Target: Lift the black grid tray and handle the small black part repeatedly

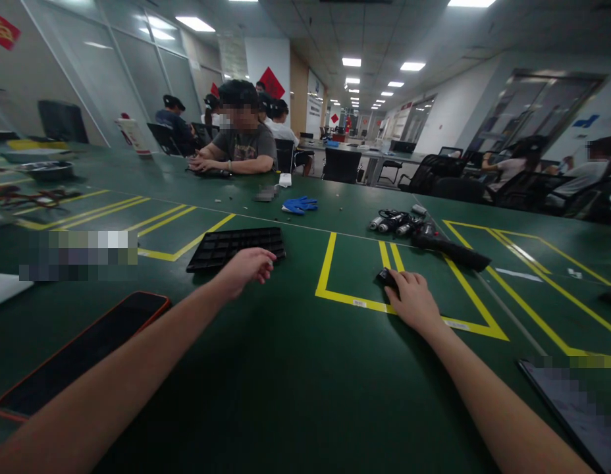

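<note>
My left hand [247, 270] is over the near right edge of a black compartment tray [221, 247], its fingers curled together; something small and pale may be at the fingertips, too small to name. To the right, my right hand [415, 299] has its fingers round a small black object [386, 277] that rests by the yellow tape outline [328, 263] on the green table [286, 368].
A phone with an orange edge [88, 352] lies at the left, a tablet [572, 415] at the right. Farther back are a blue glove [299, 205], dark tools with cables [397, 222] and a long black item [453, 250]. Across the table sits a person [243, 141].
</note>
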